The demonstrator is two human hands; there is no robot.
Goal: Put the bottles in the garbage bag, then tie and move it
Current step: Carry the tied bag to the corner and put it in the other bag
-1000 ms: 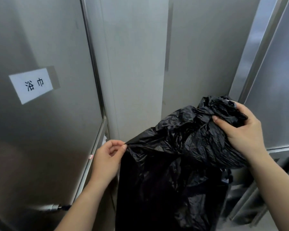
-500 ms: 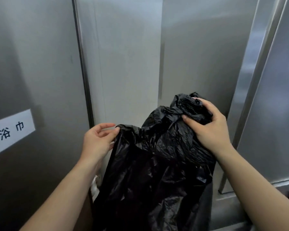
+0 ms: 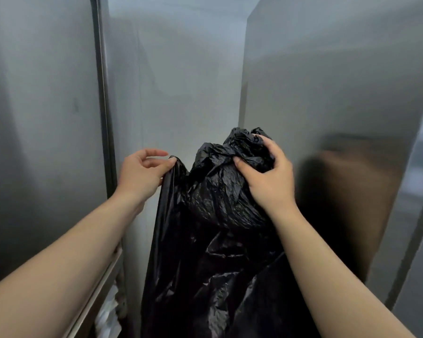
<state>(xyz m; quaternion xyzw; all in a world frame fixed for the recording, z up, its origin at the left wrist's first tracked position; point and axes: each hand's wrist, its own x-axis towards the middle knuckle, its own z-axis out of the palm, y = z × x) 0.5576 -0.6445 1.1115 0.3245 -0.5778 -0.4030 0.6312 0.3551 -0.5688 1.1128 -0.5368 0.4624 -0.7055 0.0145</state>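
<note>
The right hand (image 3: 266,176) gripped the bunched, crumpled top of the black garbage bag (image 3: 217,240). Its fingers curled over the far side of the gathered plastic and its thumb pressed into the near side. The left hand (image 3: 142,174) pinched the bag's upper left edge between thumb and a fingertip, with the other fingers loosely curled and raised clear of the plastic. Between the two grips the rim climbed from the pinched corner on the left to the higher bunch on the right.

The bag hung from both hands between the forearms, and its wrinkled, glossy body ran out of the bottom of the view. What it held could not be seen.

Behind the bag stood a pale grey wall (image 3: 181,81). To the bag's left rose a brushed steel panel (image 3: 39,118) with a vertical edge strip, and a metal rail (image 3: 95,289) slanted beneath the left forearm. Something white and crumpled (image 3: 108,313) lay low beside the bag's left side, too blurred to identify. To the bag's right stood another steel panel (image 3: 327,81) with a dim brown reflection on it.
</note>
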